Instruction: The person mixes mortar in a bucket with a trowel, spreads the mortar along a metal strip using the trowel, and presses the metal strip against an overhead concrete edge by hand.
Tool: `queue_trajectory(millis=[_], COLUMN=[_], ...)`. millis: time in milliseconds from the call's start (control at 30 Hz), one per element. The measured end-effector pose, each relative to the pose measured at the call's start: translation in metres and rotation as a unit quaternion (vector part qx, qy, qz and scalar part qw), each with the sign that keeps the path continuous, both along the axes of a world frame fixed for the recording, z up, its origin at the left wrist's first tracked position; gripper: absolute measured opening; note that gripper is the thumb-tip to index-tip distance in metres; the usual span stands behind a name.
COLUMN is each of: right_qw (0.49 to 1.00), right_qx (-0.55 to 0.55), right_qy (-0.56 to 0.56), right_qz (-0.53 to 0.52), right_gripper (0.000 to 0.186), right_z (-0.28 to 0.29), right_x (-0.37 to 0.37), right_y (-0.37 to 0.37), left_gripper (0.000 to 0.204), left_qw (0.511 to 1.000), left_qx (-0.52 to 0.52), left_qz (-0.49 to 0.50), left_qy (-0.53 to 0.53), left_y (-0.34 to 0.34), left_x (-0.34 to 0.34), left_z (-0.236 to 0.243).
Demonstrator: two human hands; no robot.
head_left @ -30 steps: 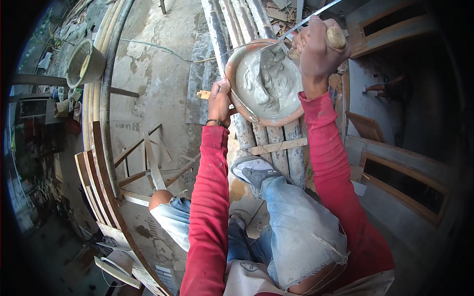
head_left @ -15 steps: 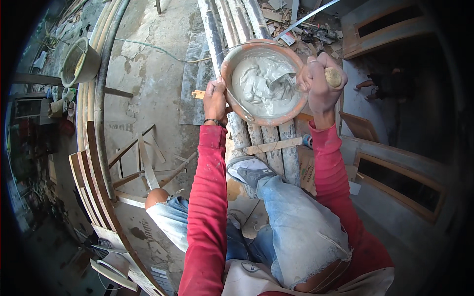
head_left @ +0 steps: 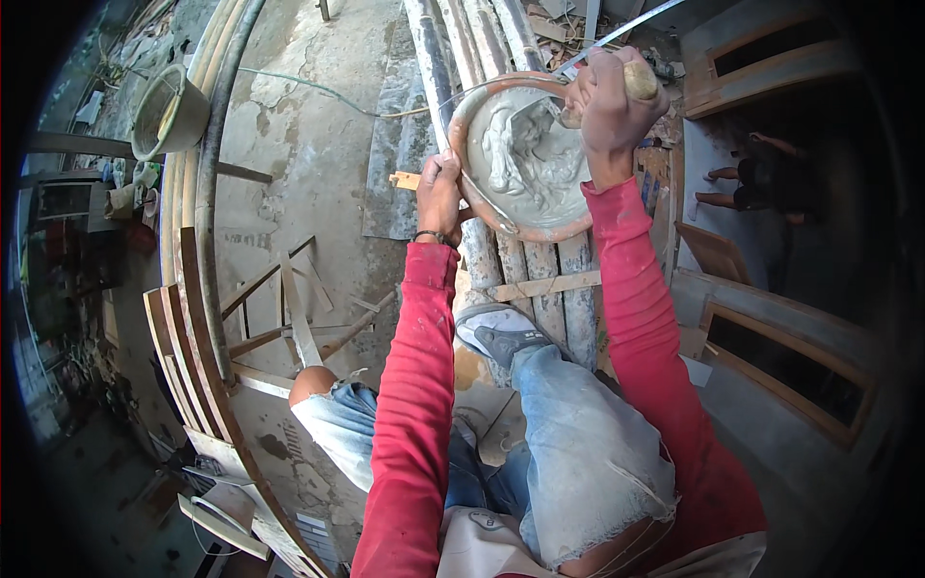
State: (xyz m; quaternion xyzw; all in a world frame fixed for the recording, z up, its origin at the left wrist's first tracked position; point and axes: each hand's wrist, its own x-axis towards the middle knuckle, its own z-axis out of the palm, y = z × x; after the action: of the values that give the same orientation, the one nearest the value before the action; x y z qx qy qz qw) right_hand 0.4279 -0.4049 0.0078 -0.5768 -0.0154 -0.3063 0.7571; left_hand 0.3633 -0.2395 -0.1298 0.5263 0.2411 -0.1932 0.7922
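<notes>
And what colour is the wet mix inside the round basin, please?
The wet mix is light grey; it shows best in the head view.

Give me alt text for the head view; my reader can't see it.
The right hand grips a tan tool handle at the edge of an orange-brown bowl of wet grey mix; the left hand holds the bowl's side. Stained poles lie beneath.

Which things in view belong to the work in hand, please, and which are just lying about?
In use:
round reddish bowl
wet grey paste
tan-handled trowel

Apparently lying about:
pale round bucket
thin green hose
brown wooden panel
</notes>
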Motion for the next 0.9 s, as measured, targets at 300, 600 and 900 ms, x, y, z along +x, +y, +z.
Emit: queue_trajectory(millis=[300,600,900], right_qw=[0.993,0.987,0.990], right_qx=[-0.009,0.069,-0.019], right_qy=[0.122,0.054,0.143], right_qz=[-0.004,0.137,-0.010], right_gripper=[0.026,0.025,0.021], right_z=[-0.070,0.030,-0.061], right_x=[0.010,-0.081,-0.012], right_y=[-0.029,-0.057,-0.014], left_gripper=[0.021,0.025,0.030], left_qw=[0.999,1.000,1.000], left_qx=[0.031,0.017,0.010], left_qz=[0.016,0.006,-0.015], left_qy=[0.014,0.013,0.000], left_y=[-0.022,-0.007,-0.017], left_x=[0.004,0.004,0.002], left_z=[0.005,0.006,-0.002])
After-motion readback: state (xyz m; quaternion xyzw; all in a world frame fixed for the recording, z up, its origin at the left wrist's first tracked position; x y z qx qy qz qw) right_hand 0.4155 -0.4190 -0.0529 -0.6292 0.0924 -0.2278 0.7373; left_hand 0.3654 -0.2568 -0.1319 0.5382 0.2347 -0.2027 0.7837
